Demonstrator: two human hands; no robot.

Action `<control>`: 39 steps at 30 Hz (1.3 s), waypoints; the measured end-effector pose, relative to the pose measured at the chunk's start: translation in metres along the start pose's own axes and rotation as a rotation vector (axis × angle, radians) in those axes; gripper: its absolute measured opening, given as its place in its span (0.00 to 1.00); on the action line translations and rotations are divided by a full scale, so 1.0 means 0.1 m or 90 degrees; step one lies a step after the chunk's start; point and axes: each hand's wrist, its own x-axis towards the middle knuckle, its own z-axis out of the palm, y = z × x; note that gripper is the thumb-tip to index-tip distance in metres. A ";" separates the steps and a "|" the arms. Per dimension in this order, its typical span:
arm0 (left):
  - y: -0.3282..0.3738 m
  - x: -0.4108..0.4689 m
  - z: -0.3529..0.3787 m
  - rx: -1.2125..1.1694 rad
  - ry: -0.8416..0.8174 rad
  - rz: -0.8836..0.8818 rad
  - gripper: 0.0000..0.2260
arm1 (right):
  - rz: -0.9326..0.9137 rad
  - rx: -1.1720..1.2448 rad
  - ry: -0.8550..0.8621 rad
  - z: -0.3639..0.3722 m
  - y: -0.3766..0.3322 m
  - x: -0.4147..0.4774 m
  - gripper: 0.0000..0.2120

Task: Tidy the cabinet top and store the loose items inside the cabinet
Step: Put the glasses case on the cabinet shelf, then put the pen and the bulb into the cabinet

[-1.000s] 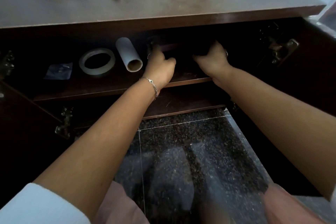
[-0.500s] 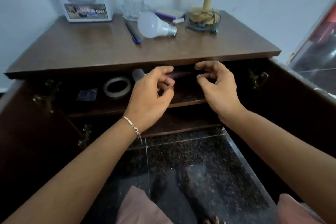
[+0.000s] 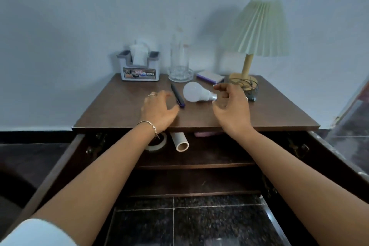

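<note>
On the brown cabinet top [image 3: 127,106] lie a white light bulb [image 3: 196,92], a dark pen with a blue cap [image 3: 177,95] and a purple-edged notepad [image 3: 209,77]. My left hand [image 3: 158,111] hovers over the top just left of the pen, fingers spread, holding nothing. My right hand [image 3: 231,106] is raised just right of the bulb's metal base, fingers curled apart and empty. Inside the open cabinet, the upper shelf [image 3: 199,165] holds a tape roll [image 3: 157,144], a white tube [image 3: 179,142] and a pinkish item [image 3: 207,134] under the top's edge.
At the back stand a tissue holder [image 3: 139,68], a clear glass on a glass dish [image 3: 179,62] and a lamp with a pleated shade [image 3: 257,32], its black cord [image 3: 249,88] coiled by the base. Both cabinet doors [image 3: 60,166] hang open over dark floor tiles.
Both hands came out of the shelf and rose above the cabinet top, left toward the pen, right toward the bulb. My view lifted from the shelf to the top and wall.
</note>
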 end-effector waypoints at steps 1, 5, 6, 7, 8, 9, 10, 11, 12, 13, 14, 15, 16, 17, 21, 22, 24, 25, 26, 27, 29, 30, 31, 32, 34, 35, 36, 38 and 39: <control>0.00 0.05 0.02 0.024 -0.026 -0.003 0.24 | -0.009 -0.033 -0.020 0.02 0.02 0.07 0.20; 0.02 0.22 0.07 0.098 -0.099 0.008 0.32 | 0.048 -0.039 -0.103 0.15 0.10 0.23 0.37; 0.01 0.24 0.08 0.117 -0.108 0.013 0.32 | 0.061 -0.022 -0.112 0.19 0.12 0.26 0.41; 0.00 0.26 0.10 0.134 -0.112 0.017 0.31 | 0.067 -0.020 -0.120 0.22 0.14 0.29 0.44; -0.01 0.28 0.11 0.147 -0.111 0.019 0.29 | 0.069 -0.030 -0.127 0.25 0.16 0.31 0.45; -0.01 0.30 0.12 0.157 -0.107 0.022 0.28 | 0.070 -0.043 -0.135 0.27 0.19 0.33 0.47; -0.02 0.31 0.13 0.166 -0.104 0.025 0.27 | 0.069 -0.053 -0.141 0.28 0.21 0.36 0.47; -0.02 0.32 0.15 0.175 -0.102 0.027 0.26 | 0.069 -0.056 -0.147 0.29 0.24 0.38 0.48; -0.02 0.33 0.16 0.183 -0.102 0.029 0.26 | 0.069 -0.056 -0.153 0.30 0.26 0.40 0.48; -0.02 0.33 0.17 0.190 -0.101 0.031 0.27 | 0.070 -0.058 -0.160 0.31 0.27 0.41 0.49; -0.02 0.33 0.18 0.192 -0.098 0.030 0.26 | 0.070 -0.062 -0.167 0.32 0.28 0.43 0.49; -0.02 0.33 0.18 0.181 -0.087 0.026 0.25 | 0.070 -0.067 -0.175 0.32 0.29 0.44 0.49; -0.03 0.34 0.18 0.154 -0.066 0.015 0.22 | 0.071 -0.071 -0.181 0.32 0.29 0.45 0.48; -0.04 0.34 0.18 0.116 -0.037 0.001 0.19 | 0.071 -0.075 -0.183 0.33 0.30 0.46 0.47; -0.09 0.33 0.11 -0.005 0.068 -0.025 0.07 | 0.059 -0.095 -0.166 0.34 0.32 0.47 0.40; -0.09 0.32 0.10 -0.017 0.089 -0.030 0.06 | 0.056 -0.098 -0.158 0.34 0.32 0.46 0.39; -0.09 0.28 0.10 -0.040 0.125 -0.042 0.10 | 0.050 -0.108 -0.143 0.33 0.32 0.46 0.33; -0.07 0.26 0.12 -0.034 0.136 -0.043 0.12 | 0.044 -0.115 -0.137 0.32 0.33 0.46 0.29; -0.06 0.26 0.14 -0.008 0.140 -0.041 0.14 | 0.036 -0.122 -0.133 0.32 0.33 0.46 0.25; -0.05 0.25 0.16 0.025 0.138 -0.040 0.15 | 0.027 -0.126 -0.133 0.32 0.32 0.46 0.21; -0.04 0.25 0.17 0.076 0.141 -0.045 0.15 | 0.020 -0.125 -0.136 0.32 0.32 0.45 0.18; -0.03 0.25 0.18 0.085 0.143 -0.045 0.14 | 0.020 -0.124 -0.137 0.32 0.31 0.45 0.17; -0.03 0.25 0.17 0.084 0.146 -0.042 0.13 | 0.022 -0.124 -0.134 0.32 0.31 0.44 0.16; -0.04 0.25 0.16 0.075 0.150 -0.035 0.12 | 0.025 -0.123 -0.128 0.31 0.31 0.44 0.16; -0.05 0.24 0.13 0.034 0.159 -0.028 0.12 | 0.037 -0.108 -0.114 0.30 0.30 0.42 0.15; -0.06 0.25 0.11 0.002 0.158 -0.031 0.12 | 0.044 -0.091 -0.108 0.29 0.29 0.40 0.15; -0.07 0.24 0.08 -0.038 0.152 -0.036 0.12 | 0.051 -0.074 -0.105 0.27 0.28 0.38 0.16; -0.08 0.20 0.02 -0.122 0.130 -0.050 0.12 | 0.070 -0.037 -0.107 0.21 0.26 0.31 0.16; -0.08 0.16 -0.01 -0.165 0.113 -0.057 0.11 | 0.085 -0.009 -0.111 0.18 0.24 0.26 0.16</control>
